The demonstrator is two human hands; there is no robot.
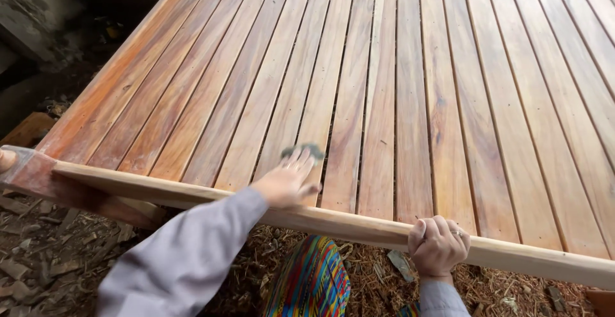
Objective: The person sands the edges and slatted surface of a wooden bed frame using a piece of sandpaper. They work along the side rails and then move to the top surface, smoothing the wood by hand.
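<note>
Our left hand [285, 181] presses flat on a small dark green-grey pad [303, 151], probably an abrasive or a rag, fingers spread over it so that only its far edge shows; the grip is a loose, open-palmed hold on the pad against a slat, and the blur suggests rubbing. Our right hand [439, 245] is closed around the pale front rail [359, 227] of the frame, fingers curled over its top edge, a ring on one finger, steadying the piece.

Both hands work at the near edge of a large slatted wooden panel [410, 86], reddish-brown boards running away from us with narrow gaps between them. At the left end the rail meets a darker corner post [32, 173].

Judging by colour, the slats already carry a warm, even tone across most of the panel, while the front rail looks bare and much lighter; we take it that the slats are largely treated and the rail is left to do.

Below the rail we see a grey sleeve [186, 259], a bright striped cloth [311, 282], and wood shavings [57, 253] on the ground.
</note>
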